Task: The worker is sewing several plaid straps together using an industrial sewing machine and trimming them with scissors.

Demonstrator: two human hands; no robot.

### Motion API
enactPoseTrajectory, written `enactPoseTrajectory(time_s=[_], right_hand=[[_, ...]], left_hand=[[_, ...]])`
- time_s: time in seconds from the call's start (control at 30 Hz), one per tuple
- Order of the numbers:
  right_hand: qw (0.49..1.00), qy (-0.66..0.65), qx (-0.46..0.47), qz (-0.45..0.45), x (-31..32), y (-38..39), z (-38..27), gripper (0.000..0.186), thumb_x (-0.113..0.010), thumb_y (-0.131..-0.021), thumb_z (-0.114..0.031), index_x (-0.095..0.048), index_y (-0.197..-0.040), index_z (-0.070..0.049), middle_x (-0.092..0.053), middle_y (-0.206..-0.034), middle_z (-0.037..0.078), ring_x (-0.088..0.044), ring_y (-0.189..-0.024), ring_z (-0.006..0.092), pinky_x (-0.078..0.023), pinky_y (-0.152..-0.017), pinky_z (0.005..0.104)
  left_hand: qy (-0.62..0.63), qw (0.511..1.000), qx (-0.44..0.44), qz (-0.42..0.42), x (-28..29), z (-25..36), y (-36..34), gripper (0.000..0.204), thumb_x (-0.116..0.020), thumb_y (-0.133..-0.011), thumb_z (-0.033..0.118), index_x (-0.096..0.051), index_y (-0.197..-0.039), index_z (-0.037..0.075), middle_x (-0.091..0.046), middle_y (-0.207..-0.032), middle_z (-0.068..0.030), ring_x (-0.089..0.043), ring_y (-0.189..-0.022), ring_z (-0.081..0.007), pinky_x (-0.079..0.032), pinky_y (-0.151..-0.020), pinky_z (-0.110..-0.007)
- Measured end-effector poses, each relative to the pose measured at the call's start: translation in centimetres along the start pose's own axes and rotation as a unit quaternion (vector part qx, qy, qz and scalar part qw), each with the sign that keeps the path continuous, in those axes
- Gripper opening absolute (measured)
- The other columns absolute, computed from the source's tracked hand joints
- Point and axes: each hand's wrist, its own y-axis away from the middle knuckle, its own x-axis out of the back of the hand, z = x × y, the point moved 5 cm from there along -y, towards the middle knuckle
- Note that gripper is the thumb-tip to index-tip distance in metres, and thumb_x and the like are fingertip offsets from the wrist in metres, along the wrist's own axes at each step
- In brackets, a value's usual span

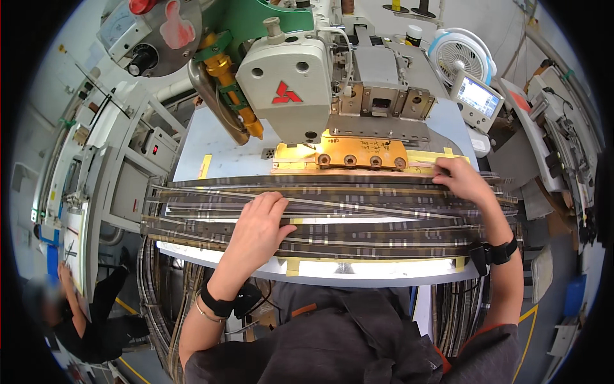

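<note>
Long dark plaid fabric strips (384,230) lie side by side across the pale work table (217,160) in front of me. My left hand (258,227) rests on the strips left of the middle, fingers stretched forward and thumb apart. At the right, my right hand (462,179) has its fingers curled and pinched at the far edge of the farthest strip (371,180). This strip runs along the front of an orange metal guide plate (364,153) with several bolts. Behind the plate stands the white head of a sewing machine (284,89), its lamp lit.
More strips hang below the table at the left (157,301) and right (455,313). A control screen (478,96) and a small fan (460,57) stand at the back right. An orange-brown tube (233,89) slants down left of the machine head. Another person (83,313) works at far left.
</note>
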Motion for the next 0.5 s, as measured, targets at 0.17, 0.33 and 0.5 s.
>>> enactPoseTrajectory(time_s=[0.17,0.33,0.5], right_hand=[[0.995,-0.056,-0.082,-0.012,4.2,3.1,8.7,0.016,-0.072,-0.077,-0.002,-0.064,-0.09,0.002,-0.06,-0.07,0.009,-0.055,-0.065,0.014,-0.047,-0.065,0.0299],[0.993,0.073,-0.096,0.011,3.0,2.4,3.4,0.046,-0.084,-0.069,-0.022,-0.065,-0.106,-0.005,-0.07,-0.086,0.015,-0.069,-0.083,0.0298,-0.053,-0.075,0.0375],[0.995,0.092,0.025,0.025,-0.1,0.9,-1.8,0.037,-0.077,-0.075,-0.009,-0.065,-0.11,-0.006,-0.068,-0.093,0.016,-0.065,-0.087,0.0347,-0.052,-0.077,0.0398]], left_hand=[[-0.033,0.999,-0.007,-0.016,-0.8,-1.6,-0.5,0.057,-0.073,-0.082,0.019,-0.051,-0.13,-0.004,-0.05,-0.137,-0.0202,-0.047,-0.128,-0.0366,-0.04,-0.105,-0.042],[-0.077,0.993,-0.002,-0.092,-2.8,-2.2,-1.5,0.066,-0.059,-0.093,0.041,-0.042,-0.14,-0.004,-0.039,-0.148,-0.0228,-0.038,-0.137,-0.0376,-0.033,-0.111,-0.047],[-0.096,0.991,0.0,-0.091,-4.0,-1.0,-2.7,0.07,-0.057,-0.093,0.045,-0.041,-0.141,-0.003,-0.038,-0.149,-0.0223,-0.036,-0.138,-0.0384,-0.033,-0.111,-0.048]])
